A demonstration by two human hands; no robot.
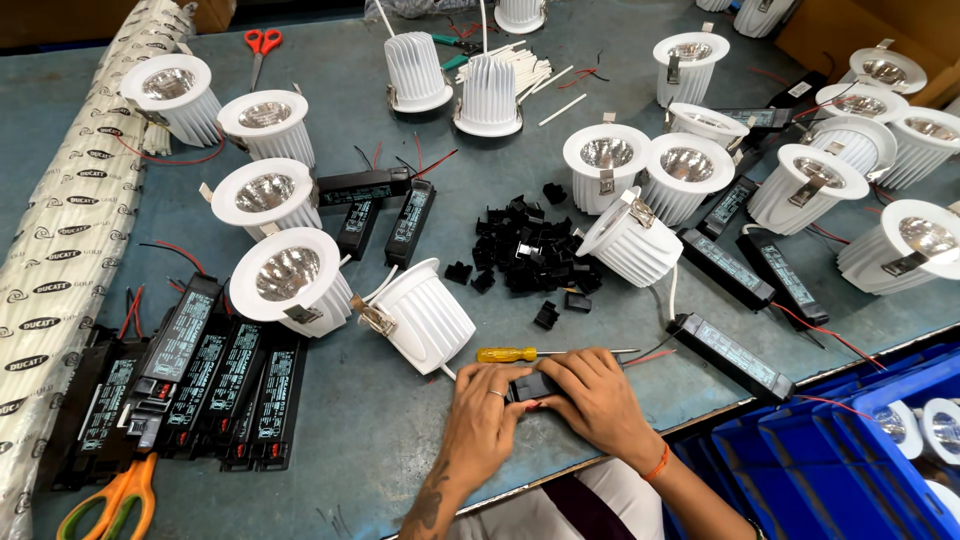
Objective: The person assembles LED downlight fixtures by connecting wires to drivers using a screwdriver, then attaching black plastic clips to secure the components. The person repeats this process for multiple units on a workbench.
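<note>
My left hand (483,412) and my right hand (592,397) meet at the table's near edge, both gripping a small black connector block (531,387) between the fingertips. A yellow-handled screwdriver (512,354) lies just beyond my hands. A white downlight housing (425,315) lies on its side to the left of it, with white wires trailing toward my hands. A pile of small black plastic clips (530,252) sits in the middle of the table. A black driver box (733,355) with red wires lies to the right of my right hand.
Many white downlights (287,275) stand left and right (818,180). Black driver boxes (205,375) are stacked at the near left beside orange scissors (112,500). A bubble-wrap roll (70,220) runs along the left edge. Red scissors (262,43) lie far back. Blue bins (850,450) sit at right.
</note>
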